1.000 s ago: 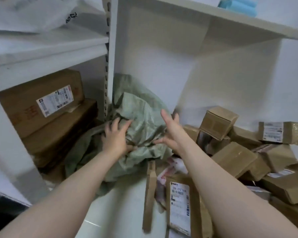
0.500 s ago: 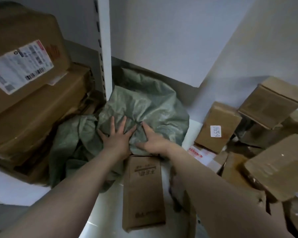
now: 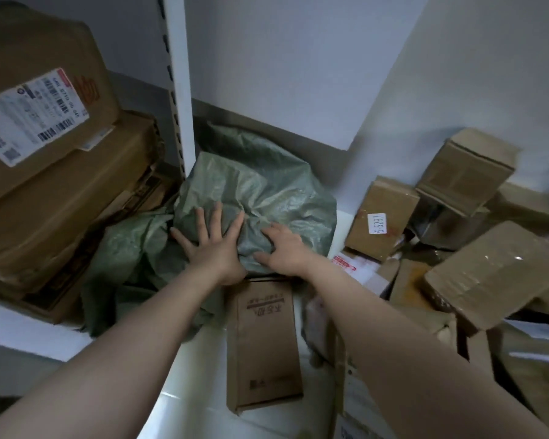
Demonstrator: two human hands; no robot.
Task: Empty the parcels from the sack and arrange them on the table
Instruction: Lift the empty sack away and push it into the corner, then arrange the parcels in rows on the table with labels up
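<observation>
Green woven sack (image 3: 254, 188) crumpled under left hand (image 3: 213, 248), right hand (image 3: 286, 248).

sack (image 3: 260, 198) under the fingers (image 3: 217, 217) of both hands, flat box (image 3: 263, 343) nearer than them, stacked cartons (image 3: 54, 185) left, parcel pile (image 3: 457, 232) right
</observation>
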